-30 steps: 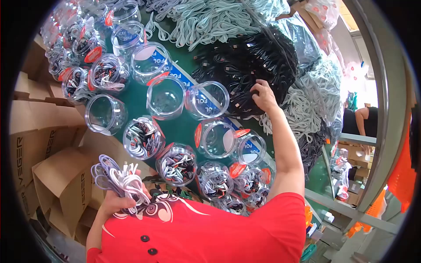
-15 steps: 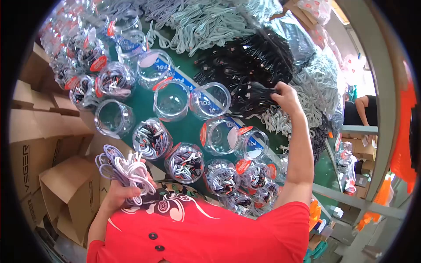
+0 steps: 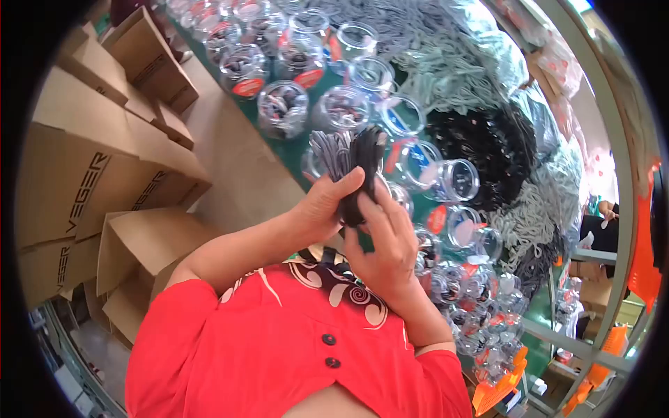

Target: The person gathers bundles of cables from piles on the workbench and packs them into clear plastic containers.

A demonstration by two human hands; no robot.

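In front of my chest, my left hand (image 3: 329, 203) is closed around a bundle of looped cables. The bundle shows grey cables (image 3: 330, 152) on its left and black cables (image 3: 364, 155) on its right, with the ends pointing up. My right hand (image 3: 387, 240) lies against the right side of the black cables, its fingers curled along them and slightly blurred. Just beyond the hands stand clear plastic jars, among them one packed with cables (image 3: 345, 110) and one with a bare-looking inside (image 3: 401, 117).
A large heap of black cables (image 3: 481, 153) lies on the green table, with pale grey-green cables (image 3: 446, 70) behind it. More filled jars (image 3: 467, 285) crowd the near right side. Brown cartons (image 3: 104, 160) stand on the left, an open one (image 3: 150, 233) nearest me.
My right hand has come back from the black heap to my left hand, and black cables now sit beside the grey ones. The view has swung left; both hands meet before my chest.
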